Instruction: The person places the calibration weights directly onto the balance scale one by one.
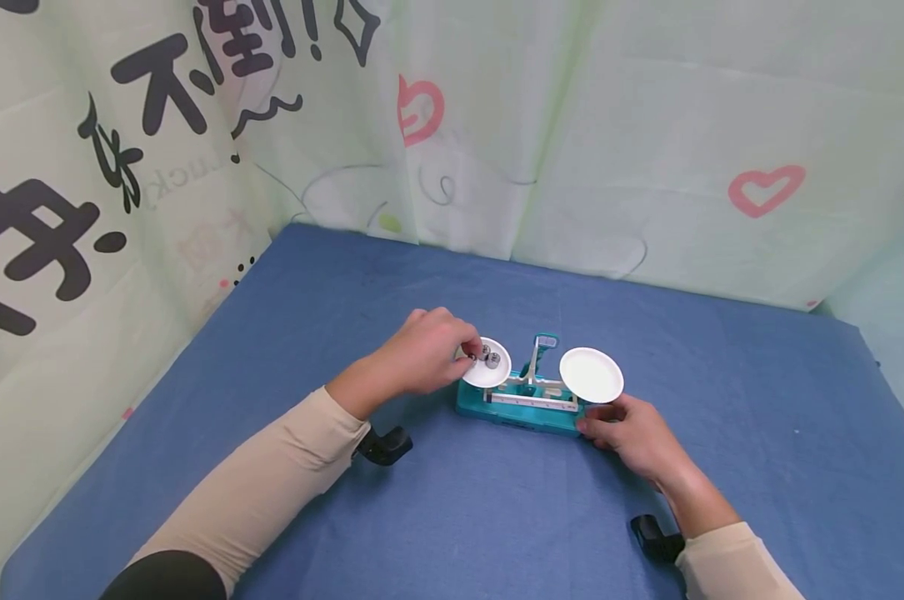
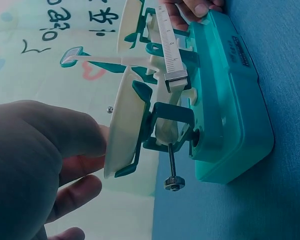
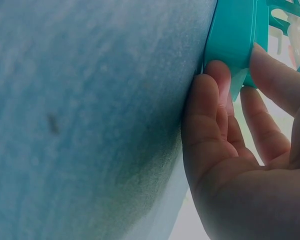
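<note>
A small teal balance scale (image 1: 530,414) stands on the blue cloth, a white pan at each end. Several small metal weights (image 1: 492,360) sit in the left pan (image 1: 485,379); the right pan (image 1: 591,375) holds nothing. My left hand (image 1: 429,350) reaches over the left pan's rim, its thumb and forefinger closing round a small metal weight. In the left wrist view the pan hides those fingertips, and the other fingers hang loosely bent. Low at the base's right end, my right hand (image 1: 639,437) grips the corner, thumb above and fingers against the end.
A blue cloth (image 1: 452,517) covers the table. Pale curtains (image 1: 646,125) with dark lettering and pink hearts stand behind and to the left. A knurled adjusting nut (image 2: 174,183) sticks out from the beam's left end. Black wrist mounts (image 1: 384,447) hang by both forearms.
</note>
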{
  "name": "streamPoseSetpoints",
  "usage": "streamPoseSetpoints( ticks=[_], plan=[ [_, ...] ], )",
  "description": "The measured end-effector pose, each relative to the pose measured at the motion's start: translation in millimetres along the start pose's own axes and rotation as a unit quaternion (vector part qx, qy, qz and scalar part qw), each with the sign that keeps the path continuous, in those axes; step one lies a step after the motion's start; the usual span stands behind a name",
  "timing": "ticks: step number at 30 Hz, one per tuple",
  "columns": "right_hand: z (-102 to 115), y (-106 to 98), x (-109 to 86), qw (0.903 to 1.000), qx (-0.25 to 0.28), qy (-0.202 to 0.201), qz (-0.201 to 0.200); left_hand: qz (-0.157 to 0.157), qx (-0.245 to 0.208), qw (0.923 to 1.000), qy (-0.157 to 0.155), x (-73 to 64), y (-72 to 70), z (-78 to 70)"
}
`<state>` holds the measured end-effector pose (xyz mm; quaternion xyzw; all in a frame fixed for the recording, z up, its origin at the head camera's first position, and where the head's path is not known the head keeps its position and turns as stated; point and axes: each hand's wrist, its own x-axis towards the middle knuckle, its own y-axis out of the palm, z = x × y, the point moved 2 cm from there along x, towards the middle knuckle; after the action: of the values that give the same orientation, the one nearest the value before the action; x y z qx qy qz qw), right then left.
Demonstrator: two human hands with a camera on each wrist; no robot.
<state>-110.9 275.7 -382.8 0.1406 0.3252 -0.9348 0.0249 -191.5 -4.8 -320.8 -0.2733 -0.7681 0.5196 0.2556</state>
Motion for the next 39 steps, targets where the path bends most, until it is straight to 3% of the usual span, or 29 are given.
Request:
streamPoseSetpoints(
  ticks=[17,28,39],
  plan=[
    [0,0,-1.2,1.0000,0.004,-0.006,0.000,-0.004,0.004,0.9995,-0.032,1.8,-5.7,1.6],
    [-1,0,-0.5,1.0000,0.007,-0.006,0.001,-0.027,-0.015,0.9988,-0.037,-3.2,-14.2,8.5],
    [-2,0,0.3,0.9999,0.004,-0.010,0.000,-0.033,-0.035,0.9982,-0.035,-11.0,-12.2,20.5]
  ],
)
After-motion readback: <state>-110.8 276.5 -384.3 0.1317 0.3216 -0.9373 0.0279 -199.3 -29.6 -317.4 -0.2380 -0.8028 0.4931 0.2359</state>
